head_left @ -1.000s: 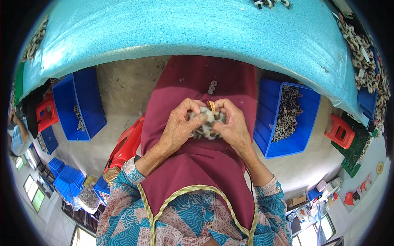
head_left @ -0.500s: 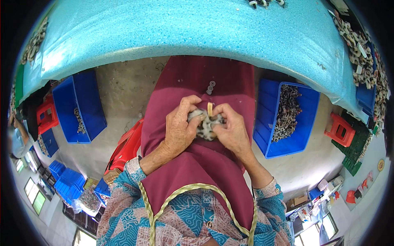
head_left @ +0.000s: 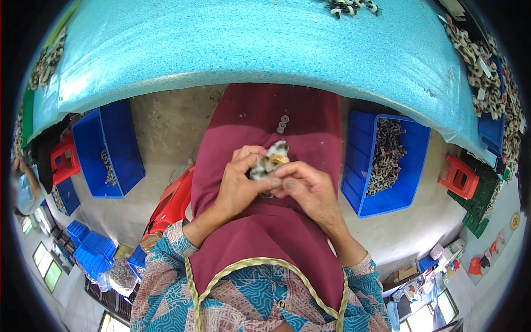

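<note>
Above my lap, my left hand [head_left: 237,181] is closed around a small black-and-white fuzzy plush piece [head_left: 277,148], its thumb lying across the front. A yellowish strip [head_left: 278,159] shows on the plush. My right hand [head_left: 311,191] meets the plush and the left thumb tip with its fingers curled and pinched together; what they pinch is hidden. Several small pale round discs [head_left: 282,124] lie in a row on the maroon apron [head_left: 238,133] over my lap, just beyond the hands.
A blue-covered table [head_left: 249,50] spans the far side, with several black-and-white pieces [head_left: 351,8] on it. Blue bins [head_left: 354,166] stand on both sides; the right one holds many fuzzy pieces [head_left: 387,157]. Red stools [head_left: 462,176] and a red chair [head_left: 171,202] stand around.
The plush has been turned and now points up and away, held in my left hand. My right hand has shifted slightly left and lower, its fingers curling in at the near side.
</note>
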Demonstrator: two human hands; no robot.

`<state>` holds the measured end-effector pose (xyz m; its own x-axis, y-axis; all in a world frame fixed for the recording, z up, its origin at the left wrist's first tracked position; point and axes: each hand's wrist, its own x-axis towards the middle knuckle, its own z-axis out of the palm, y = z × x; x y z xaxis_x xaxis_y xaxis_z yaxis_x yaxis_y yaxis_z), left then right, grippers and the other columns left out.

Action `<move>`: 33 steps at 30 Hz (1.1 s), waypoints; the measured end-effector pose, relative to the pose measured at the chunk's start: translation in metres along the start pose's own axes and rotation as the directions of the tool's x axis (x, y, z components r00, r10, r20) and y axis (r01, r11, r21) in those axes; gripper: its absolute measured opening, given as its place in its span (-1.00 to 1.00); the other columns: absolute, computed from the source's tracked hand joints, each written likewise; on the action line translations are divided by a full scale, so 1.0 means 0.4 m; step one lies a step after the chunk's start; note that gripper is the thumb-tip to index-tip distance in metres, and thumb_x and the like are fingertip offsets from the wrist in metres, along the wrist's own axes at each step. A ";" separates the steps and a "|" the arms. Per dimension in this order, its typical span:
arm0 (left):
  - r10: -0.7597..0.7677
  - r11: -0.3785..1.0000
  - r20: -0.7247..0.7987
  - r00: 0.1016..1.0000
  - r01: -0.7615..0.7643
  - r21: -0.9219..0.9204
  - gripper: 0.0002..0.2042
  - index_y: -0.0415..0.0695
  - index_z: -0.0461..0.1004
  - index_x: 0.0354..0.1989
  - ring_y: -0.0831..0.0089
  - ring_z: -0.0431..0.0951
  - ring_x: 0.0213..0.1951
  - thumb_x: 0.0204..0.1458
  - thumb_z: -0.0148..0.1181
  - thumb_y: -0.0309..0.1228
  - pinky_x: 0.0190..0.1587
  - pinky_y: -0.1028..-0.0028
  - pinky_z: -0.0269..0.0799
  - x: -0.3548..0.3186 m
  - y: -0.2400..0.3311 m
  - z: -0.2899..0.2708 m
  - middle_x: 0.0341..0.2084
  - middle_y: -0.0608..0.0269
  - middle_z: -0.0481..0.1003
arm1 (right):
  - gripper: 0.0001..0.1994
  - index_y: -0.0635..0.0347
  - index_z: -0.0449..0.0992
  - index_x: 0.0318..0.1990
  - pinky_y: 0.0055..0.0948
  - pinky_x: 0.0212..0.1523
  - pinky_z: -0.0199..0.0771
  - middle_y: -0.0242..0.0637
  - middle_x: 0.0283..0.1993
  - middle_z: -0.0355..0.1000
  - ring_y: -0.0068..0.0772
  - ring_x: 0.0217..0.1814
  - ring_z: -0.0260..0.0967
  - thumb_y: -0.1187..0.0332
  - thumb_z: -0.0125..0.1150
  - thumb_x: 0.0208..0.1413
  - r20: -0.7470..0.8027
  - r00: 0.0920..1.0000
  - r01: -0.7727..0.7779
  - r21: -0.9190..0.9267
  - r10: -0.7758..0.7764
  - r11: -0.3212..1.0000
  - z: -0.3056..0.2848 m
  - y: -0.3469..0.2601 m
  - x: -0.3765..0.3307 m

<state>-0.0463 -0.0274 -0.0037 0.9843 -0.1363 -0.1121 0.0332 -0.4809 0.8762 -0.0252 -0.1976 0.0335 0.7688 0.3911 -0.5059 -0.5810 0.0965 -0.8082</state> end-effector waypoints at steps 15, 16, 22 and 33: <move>-0.421 -0.303 0.601 0.679 0.520 -0.799 -0.68 -0.29 0.40 -0.09 0.38 0.50 -0.16 0.09 0.07 -0.29 -0.06 0.36 0.42 0.024 0.046 -0.033 -0.24 0.16 0.50 | -0.79 0.26 0.42 -0.38 -0.67 -0.42 0.23 -0.52 -0.51 0.35 -0.77 -0.42 0.19 0.29 0.04 0.16 -0.275 0.961 0.035 -0.028 -0.041 0.999 0.001 0.071 0.056; -0.442 -0.269 0.574 0.689 0.509 -0.818 -0.68 -0.29 0.40 -0.10 0.38 0.52 -0.19 0.09 0.07 -0.29 -0.09 0.36 0.45 0.020 0.047 -0.031 -0.25 0.16 0.51 | -0.81 0.26 0.42 -0.37 -0.69 -0.43 0.23 -0.53 -0.50 0.35 -0.79 -0.42 0.19 0.31 0.03 0.17 -0.335 0.941 0.054 0.036 -0.039 0.998 0.010 0.072 0.053; -0.528 -0.061 0.521 0.671 0.582 -0.811 -0.68 -0.29 0.41 -0.13 0.47 0.55 -0.36 0.06 0.15 -0.30 -0.30 0.49 0.52 0.018 0.072 -0.041 -0.32 0.20 0.52 | -0.80 0.28 0.43 -0.32 -0.68 -0.44 0.26 -0.51 -0.48 0.36 -0.76 -0.44 0.22 0.31 0.00 0.18 -0.336 0.942 0.025 0.112 0.015 0.993 0.025 0.066 0.039; -0.502 -0.204 0.616 0.607 0.609 -0.766 -0.73 -0.27 0.38 -0.13 0.44 0.56 -0.36 0.10 0.07 -0.34 -0.28 0.45 0.53 0.011 0.087 -0.034 -0.32 0.17 0.51 | -0.82 0.30 0.43 -0.35 -0.66 -0.41 0.22 -0.49 -0.49 0.35 -0.74 -0.44 0.19 0.36 -0.02 0.14 -0.363 0.931 -0.020 0.054 0.038 0.998 0.019 0.075 0.026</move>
<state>-0.0387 -0.0329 0.0327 0.4740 -0.3752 -0.7966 0.7259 0.6786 0.1124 -0.0365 -0.1838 0.0063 0.7904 0.0351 -0.6116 -0.6099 0.1378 -0.7804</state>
